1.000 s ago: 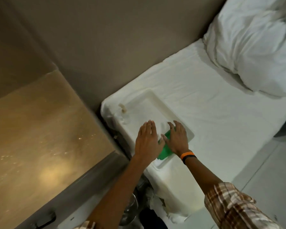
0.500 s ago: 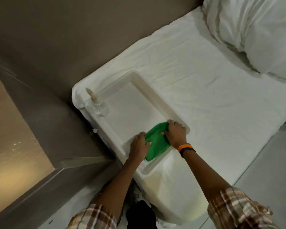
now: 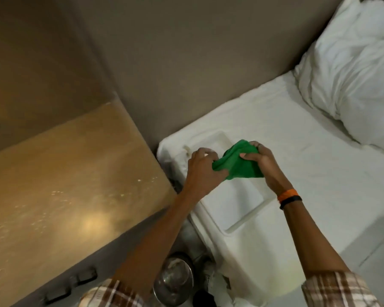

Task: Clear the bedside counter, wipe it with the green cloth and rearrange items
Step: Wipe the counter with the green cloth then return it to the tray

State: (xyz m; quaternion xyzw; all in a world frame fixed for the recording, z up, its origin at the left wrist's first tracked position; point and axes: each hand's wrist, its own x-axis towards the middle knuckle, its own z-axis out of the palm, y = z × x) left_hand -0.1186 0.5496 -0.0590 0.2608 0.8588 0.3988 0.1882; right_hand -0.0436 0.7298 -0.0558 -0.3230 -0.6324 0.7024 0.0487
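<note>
Green cloth (image 3: 236, 161) bunched between both hands, above white tray (image 3: 242, 202), no legible writing

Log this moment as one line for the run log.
stage: cloth pickup | left hand: gripping green cloth | right hand: gripping same cloth | cloth: bunched, lifted above white plastic tray | wooden bedside counter: bare

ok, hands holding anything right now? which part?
Both hold the crumpled green cloth above the white plastic tray: left hand pinches its left end, right hand grips its right side.
</note>
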